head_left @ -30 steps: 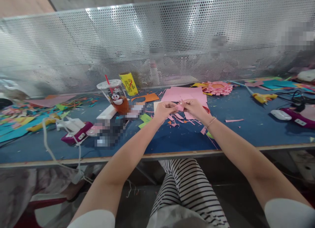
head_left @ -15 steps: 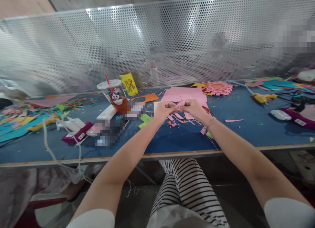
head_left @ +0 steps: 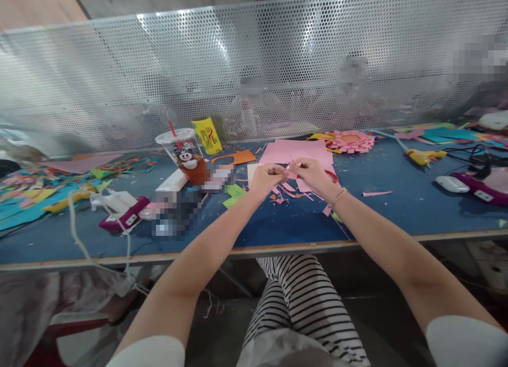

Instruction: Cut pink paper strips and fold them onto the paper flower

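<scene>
Logging remotely: my left hand (head_left: 265,179), right hand (head_left: 313,174), fingertips together at twelve o'clock, pinching small pink paper piece (head_left: 291,173); likely light, creasable; hold by edges.

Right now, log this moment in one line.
left hand: pinching pink paper piece | right hand: pinching same piece | beyond: pink sheet | right of sheet: pink rosette

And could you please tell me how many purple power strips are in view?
2. The left power strip lies left of the drink cup; the right power strip lies near the picture's right edge. Others may be hidden under paper.
</scene>
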A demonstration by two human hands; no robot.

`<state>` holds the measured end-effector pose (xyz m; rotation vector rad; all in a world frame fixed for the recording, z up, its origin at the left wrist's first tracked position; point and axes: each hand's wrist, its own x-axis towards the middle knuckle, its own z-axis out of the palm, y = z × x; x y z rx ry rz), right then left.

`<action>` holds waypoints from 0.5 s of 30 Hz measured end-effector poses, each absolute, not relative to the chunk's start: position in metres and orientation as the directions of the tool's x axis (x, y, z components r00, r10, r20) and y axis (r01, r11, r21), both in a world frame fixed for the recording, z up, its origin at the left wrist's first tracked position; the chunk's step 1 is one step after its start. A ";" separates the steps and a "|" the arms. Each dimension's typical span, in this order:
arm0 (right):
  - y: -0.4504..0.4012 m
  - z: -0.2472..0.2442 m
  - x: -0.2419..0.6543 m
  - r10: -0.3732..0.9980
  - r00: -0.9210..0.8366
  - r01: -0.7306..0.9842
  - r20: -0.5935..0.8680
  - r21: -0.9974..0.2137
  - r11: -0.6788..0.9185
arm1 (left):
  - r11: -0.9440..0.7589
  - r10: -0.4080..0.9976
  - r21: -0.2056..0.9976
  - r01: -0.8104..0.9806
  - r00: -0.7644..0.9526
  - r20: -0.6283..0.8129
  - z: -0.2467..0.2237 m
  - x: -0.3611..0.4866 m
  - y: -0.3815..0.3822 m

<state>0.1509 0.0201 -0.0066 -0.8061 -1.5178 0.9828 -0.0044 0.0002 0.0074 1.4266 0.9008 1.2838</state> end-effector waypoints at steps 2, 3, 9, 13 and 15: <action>0.020 -0.006 0.151 0.887 -0.153 0.032 0.436 -0.895 0.446 | -0.246 0.953 0.966 -0.078 0.162 0.256 0.006 -0.004 0.000; 0.019 -0.006 0.152 0.886 -0.148 0.060 0.440 -0.890 0.452 | -0.246 0.954 0.967 -0.061 0.162 0.253 0.006 -0.005 0.001; 0.013 0.001 0.151 0.889 -0.160 0.125 0.430 -0.884 0.450 | -0.289 0.942 0.953 0.094 0.205 0.265 0.008 -0.009 0.004; 0.016 0.002 0.152 0.897 -0.141 0.101 0.419 -0.895 0.434 | -0.308 0.934 0.942 0.133 0.229 0.273 0.010 -0.013 0.007; 0.020 0.002 0.157 0.911 -0.093 0.039 0.402 -0.913 0.407 | -0.302 0.937 0.943 0.137 0.226 0.267 0.010 -0.018 0.011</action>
